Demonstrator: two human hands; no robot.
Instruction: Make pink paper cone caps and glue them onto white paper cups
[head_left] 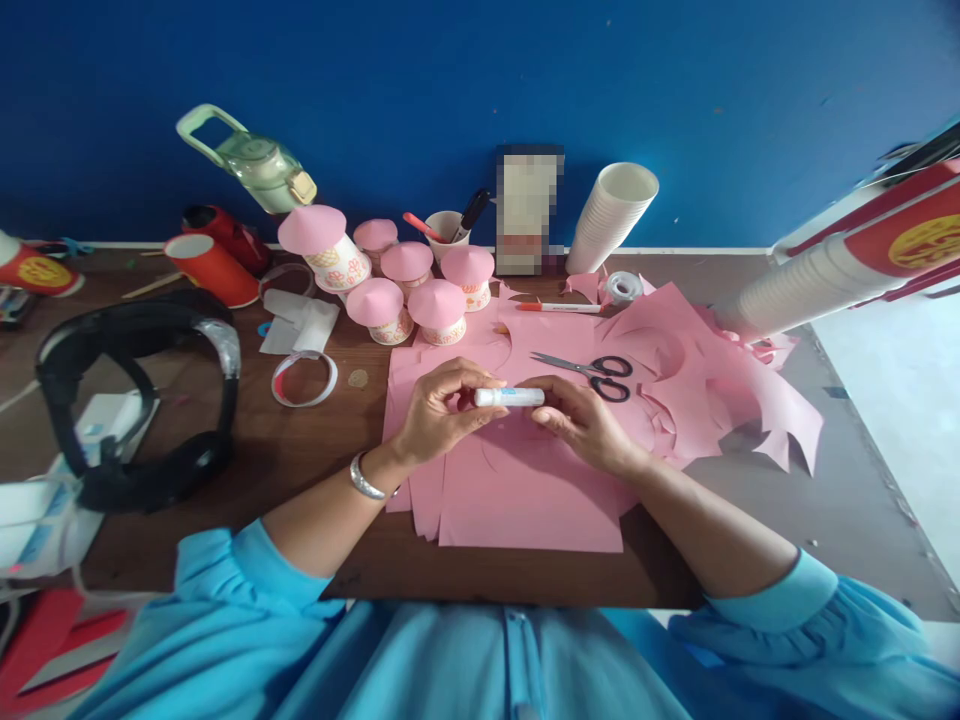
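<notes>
A small white tube with a blue label [510,397] lies level between my two hands, above the pink paper sheets [532,500]. My left hand [448,410] pinches its left end between thumb and fingers. At the right end, the thumb and fingers of my right hand [581,418] close round it. Black-handled scissors [609,378] rest on the paper just beyond my right hand. An orange-and-white pen [559,307] lies farther back. Several paper cups with pink cone tops [437,305] stand behind my left hand.
Pink scraps [682,370] spread to the right. Stacked white cups [611,220], a tape roll [624,288] and a cup of pens [448,228] are at the back. Left are a black padded ring [210,460], a paper ring [304,380], a red cup [214,270] and a green bottle [259,165].
</notes>
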